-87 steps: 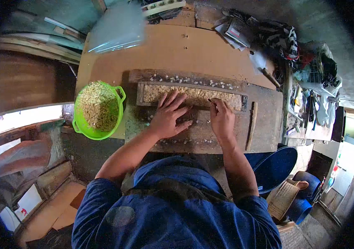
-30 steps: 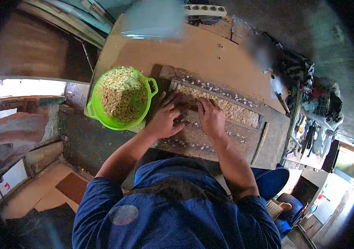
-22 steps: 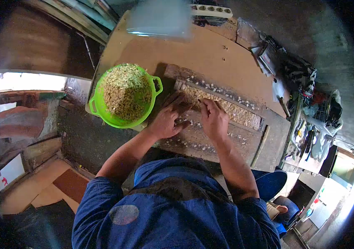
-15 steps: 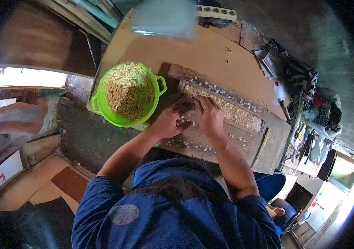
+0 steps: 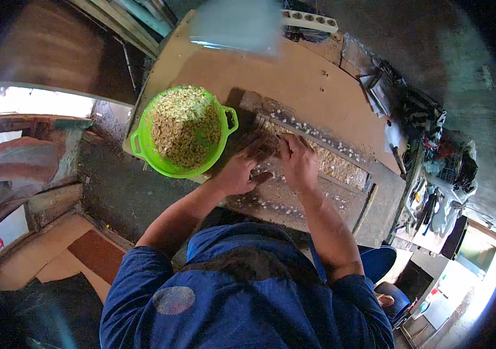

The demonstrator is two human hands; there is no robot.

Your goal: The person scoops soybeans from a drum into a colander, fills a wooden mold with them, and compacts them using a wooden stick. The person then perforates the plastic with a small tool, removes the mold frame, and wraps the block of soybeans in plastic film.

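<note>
A long wooden frame point(image 5: 294, 131) filled with pale chopped bits point(image 5: 341, 167) lies slanted on a dark board point(image 5: 271, 191). My left hand point(image 5: 241, 170) rests at the frame's left end, fingers spread and partly in shadow, with nothing visible in it. Close to its right, my right hand point(image 5: 299, 164) is over the frame's near edge, thumb and forefinger pinched on a small dark thing I cannot make out. Left of my hands stands a green colander point(image 5: 138, 137) heaped with the same kind of bits.
A thin wooden stick point(image 5: 366, 207) lies at the board's right end. Clear plastic sheeting point(image 5: 236, 29) and a power strip point(image 5: 310, 21) are at the table's far side. Papers point(image 5: 374, 96) and bags point(image 5: 454, 186) line the right. Loose crumbs dot the board.
The view has turned, so the frame now slants and the colander appears nearer my left hand. My right hand has moved from the frame's right part to its left part, beside my left hand.
</note>
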